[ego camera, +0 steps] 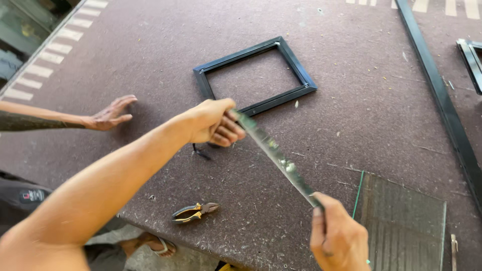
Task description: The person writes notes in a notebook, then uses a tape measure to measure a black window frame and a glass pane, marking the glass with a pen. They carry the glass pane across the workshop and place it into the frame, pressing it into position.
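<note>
My left hand (pixel 215 123) and my right hand (pixel 337 236) hold the two ends of a narrow strip of glass (pixel 278 158) in the air above a brown felt-covered table (pixel 150 65). The strip runs slanted from upper left to lower right and reflects greenery. My left hand is closed over its upper end, my right hand pinches its lower end. Just behind my left hand lies a small black rectangular frame (pixel 301 75), flat on the table. A small black piece (pixel 202 152) pokes out under my left hand.
Another person's hand (pixel 111 113) rests flat on the table at the left. Yellow-handled pliers (pixel 194 211) lie near the front edge. A ribbed glass pane (pixel 404 226) lies at the lower right. A long black bar (pixel 442 98) and another frame (pixel 471 57) are at the right.
</note>
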